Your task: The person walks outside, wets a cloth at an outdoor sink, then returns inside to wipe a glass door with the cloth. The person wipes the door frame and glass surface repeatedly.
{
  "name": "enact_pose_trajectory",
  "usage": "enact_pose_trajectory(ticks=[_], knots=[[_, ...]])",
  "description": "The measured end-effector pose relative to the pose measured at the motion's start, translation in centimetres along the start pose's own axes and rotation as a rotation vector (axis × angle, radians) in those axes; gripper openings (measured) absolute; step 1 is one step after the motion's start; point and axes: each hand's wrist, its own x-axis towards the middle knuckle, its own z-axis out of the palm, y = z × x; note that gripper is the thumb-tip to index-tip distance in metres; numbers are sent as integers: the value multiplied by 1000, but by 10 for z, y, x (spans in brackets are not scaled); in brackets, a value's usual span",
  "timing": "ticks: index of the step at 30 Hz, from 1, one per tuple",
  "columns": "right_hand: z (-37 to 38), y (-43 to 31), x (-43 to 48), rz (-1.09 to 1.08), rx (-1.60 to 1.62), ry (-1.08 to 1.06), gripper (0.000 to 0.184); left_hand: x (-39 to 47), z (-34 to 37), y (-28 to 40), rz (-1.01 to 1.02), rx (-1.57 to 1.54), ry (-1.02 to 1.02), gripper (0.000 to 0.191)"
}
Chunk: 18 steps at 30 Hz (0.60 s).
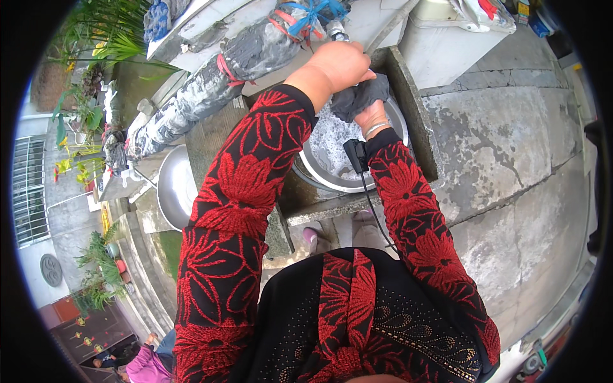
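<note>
My right hand (371, 116) grips a wet dark grey cloth (361, 95) above a metal basin (403, 125) of sudsy water. My left hand (341, 66) is curled just above the cloth, close against the metal tap (338, 32). Its fingers are mostly hidden, so whether they hold the tap's handle is unclear. The basin sits inside a rough stone sink (424, 115). Foam (330, 139) covers much of the water. A black device with a cable (355, 155) is strapped at my right wrist, below a silver bracelet (377, 128).
A pipe wrapped in grey plastic (191, 103) runs from the tap to the left. An empty metal bowl (177, 186) rests left of the sink. A white bin-like container (440, 48) stands at the back right. Wet concrete (488, 139) lies rightward. A person in pink (143, 366) is at lower left.
</note>
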Motion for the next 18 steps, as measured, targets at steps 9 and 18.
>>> enact_pose_trajectory(ticks=[9, 18], knots=[[-16, 3, 16, -60, 60, 74, 18, -15, -2, 5, -36, -67, 186, 30], [-28, 2, 23, 98, -181, -45, 16, -93, 46, 21, -416, -302, 68, 30]])
